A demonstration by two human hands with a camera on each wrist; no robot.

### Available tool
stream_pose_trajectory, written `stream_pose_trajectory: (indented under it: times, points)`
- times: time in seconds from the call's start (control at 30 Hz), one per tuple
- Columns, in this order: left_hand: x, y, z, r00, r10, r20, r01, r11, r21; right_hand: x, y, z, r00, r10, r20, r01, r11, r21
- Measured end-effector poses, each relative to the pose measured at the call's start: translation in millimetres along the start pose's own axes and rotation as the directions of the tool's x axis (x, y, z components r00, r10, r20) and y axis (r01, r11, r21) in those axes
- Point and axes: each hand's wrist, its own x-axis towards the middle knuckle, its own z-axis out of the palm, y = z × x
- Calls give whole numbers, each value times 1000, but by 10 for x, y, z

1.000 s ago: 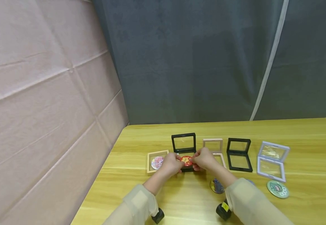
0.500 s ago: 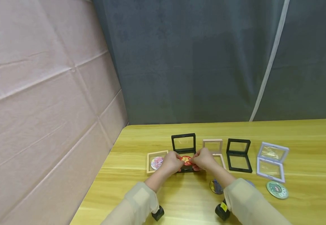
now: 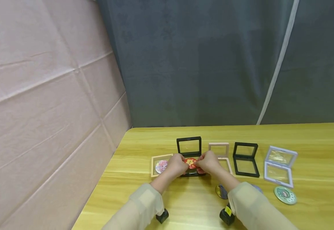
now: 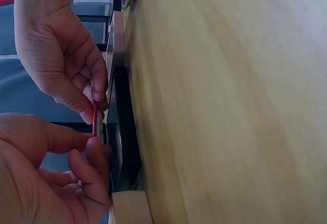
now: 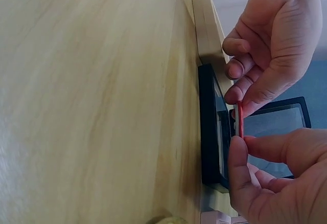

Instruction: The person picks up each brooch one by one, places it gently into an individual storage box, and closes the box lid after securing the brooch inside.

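A round red badge [image 3: 190, 163] with a yellow figure is held just above the lower half of an open black display frame [image 3: 189, 146]. My left hand [image 3: 176, 166] pinches the badge's left edge between thumb and fingers. On the opposite edge, my right hand [image 3: 209, 163] pinches it too. Seen edge-on in the right wrist view, the red badge [image 5: 240, 119] is apart from the table, over the black frame [image 5: 208, 127]. A tan frame [image 3: 154, 166] with a pink round badge [image 3: 161, 166] lies beside my left hand.
Right of my hands stand an open pale pink frame [image 3: 218, 144], another open black frame [image 3: 246, 156] and an open pale lilac frame [image 3: 279, 166]. A dark badge [image 3: 221, 191], a partly hidden blue badge [image 3: 257, 188] and a green badge [image 3: 285, 195] lie nearer the front.
Both hands keep their pinch on the red badge, which has hardly moved over the black frame. The whole view shifts very slightly.
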Motion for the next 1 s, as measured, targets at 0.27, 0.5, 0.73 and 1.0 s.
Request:
stream_pose_trajectory:
  times: [0.27, 0.5, 0.73, 1.0]
  points:
    - [31, 3, 8, 1000, 2, -5, -1, 999, 49, 6, -12, 2, 1000, 10, -6, -10, 1000, -19]
    - [21, 23, 2, 1000, -12, 2, 12, 998, 56, 6, 9, 8, 1000, 2, -1, -2, 1000, -6]
    - [31, 50, 8, 1000, -15, 2, 14, 991, 130, 24, 44, 19, 1000, -15, -8, 15, 1000, -8]
    - [73, 58, 4, 1000, -12, 9, 9, 977, 212, 40, 46, 42, 999, -27, -26, 25, 998, -65]
